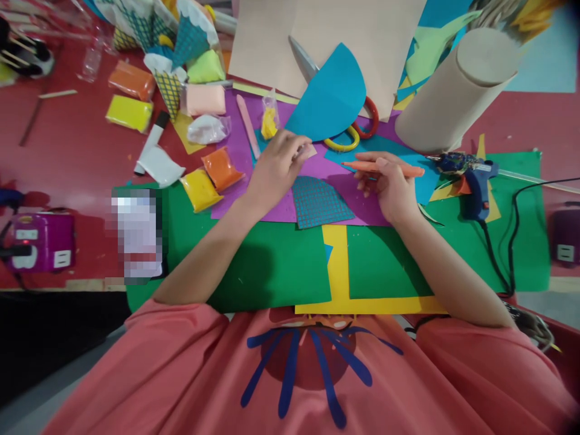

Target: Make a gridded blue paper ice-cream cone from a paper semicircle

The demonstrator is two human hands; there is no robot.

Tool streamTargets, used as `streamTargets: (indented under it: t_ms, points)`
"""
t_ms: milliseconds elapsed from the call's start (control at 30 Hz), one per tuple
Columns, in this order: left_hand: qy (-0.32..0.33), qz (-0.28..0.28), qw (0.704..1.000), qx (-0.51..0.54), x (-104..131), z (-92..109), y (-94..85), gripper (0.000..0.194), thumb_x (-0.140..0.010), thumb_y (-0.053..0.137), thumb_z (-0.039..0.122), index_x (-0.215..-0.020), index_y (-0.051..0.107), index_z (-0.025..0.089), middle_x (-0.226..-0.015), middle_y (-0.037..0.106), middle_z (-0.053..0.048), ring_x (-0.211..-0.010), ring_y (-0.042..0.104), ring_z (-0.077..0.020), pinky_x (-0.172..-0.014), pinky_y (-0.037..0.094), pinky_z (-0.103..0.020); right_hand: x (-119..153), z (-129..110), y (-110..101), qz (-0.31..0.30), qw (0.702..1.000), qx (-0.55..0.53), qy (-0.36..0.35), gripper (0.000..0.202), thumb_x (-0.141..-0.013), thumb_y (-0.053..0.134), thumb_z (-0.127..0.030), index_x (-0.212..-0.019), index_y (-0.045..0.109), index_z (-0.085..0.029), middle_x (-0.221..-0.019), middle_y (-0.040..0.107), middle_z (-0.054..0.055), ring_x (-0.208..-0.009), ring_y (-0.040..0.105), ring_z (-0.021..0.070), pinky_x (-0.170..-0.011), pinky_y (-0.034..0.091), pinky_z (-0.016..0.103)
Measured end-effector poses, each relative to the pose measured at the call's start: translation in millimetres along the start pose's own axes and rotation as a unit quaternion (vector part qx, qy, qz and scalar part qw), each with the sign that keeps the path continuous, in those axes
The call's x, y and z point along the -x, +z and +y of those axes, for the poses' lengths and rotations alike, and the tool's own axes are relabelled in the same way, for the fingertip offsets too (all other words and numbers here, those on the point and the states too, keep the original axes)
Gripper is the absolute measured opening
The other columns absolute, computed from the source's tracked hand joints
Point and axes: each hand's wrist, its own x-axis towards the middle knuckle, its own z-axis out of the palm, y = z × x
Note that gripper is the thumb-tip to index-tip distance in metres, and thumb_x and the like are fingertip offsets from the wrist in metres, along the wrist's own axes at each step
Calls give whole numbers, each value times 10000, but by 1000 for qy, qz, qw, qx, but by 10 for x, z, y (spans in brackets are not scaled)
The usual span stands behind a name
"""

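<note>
My right hand [393, 192] grips an orange marker [410, 171] lying level across its fingers, above the purple sheet [347, 181]. My left hand [277, 172] has its fingers curled together over the same sheet; a small pale piece shows at the fingertips, too little to name. Between my hands lies a blue paper wedge [321, 202] with a red crosshatch pattern. A plain blue half-round paper [338, 90] rests beyond the left hand, covering part of the scissors [369, 118] with red and yellow handles.
Left of my hands are clay packets [222, 168], a black-and-white marker [154, 142] and a phone [138, 235]. Decorated paper cones [193, 39] lie at the back. A rolled paper tube [448, 96] and a corded glue gun [478, 187] are on the right.
</note>
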Motion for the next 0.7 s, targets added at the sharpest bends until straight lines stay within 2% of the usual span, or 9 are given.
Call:
streamTargets:
  t_ms: [167, 333, 433, 533, 700]
  points:
    - [39, 5, 997, 69, 96, 44, 27, 345, -1004, 341, 493, -1035, 551, 221, -990, 640, -71, -871, 611, -165, -763, 509, -321, -20, -16, -22, -11, 997, -45, 62, 393, -751, 664, -591, -814, 618, -206, -640, 642, -17, -469, 555, 85, -388, 416, 200]
    - [40, 5, 995, 97, 128, -3, 50, 384, -994, 342, 527, -1007, 551, 205, -984, 644, -70, -922, 619, -168, -796, 519, -331, -50, -6, -53, -15, 998, 4, 53, 462, -769, 604, -674, -837, 599, -217, -682, 647, -11, -508, 581, 89, -415, 442, 201]
    - [31, 9, 995, 99, 174, 36, 17, 354, -989, 399, 499, -1007, 571, 191, -914, 657, -38, -848, 627, -143, -766, 517, -297, -42, -4, -53, -30, 998, 15, 49, 496, -787, 558, -702, -877, 618, -218, -752, 686, 11, -550, 612, 98, -442, 467, 208]
    - [49, 32, 996, 74, 205, 87, -22, 280, -956, 510, 462, -976, 618, 204, -869, 674, -23, -816, 624, -145, -772, 508, -299, -33, -1, -50, -42, 997, 7, 59, 536, -811, 500, -721, -901, 636, -210, -771, 709, 24, -535, 608, 102, -447, 480, 220]
    - [56, 34, 993, 97, 221, 138, -29, 247, -953, 538, 409, -1027, 653, 203, -901, 700, -34, -814, 641, -140, -758, 509, -282, -5, -7, -32, -47, 997, -24, 64, 505, -808, 540, -686, -881, 640, -197, -707, 701, 20, -483, 579, 99, -426, 473, 220]
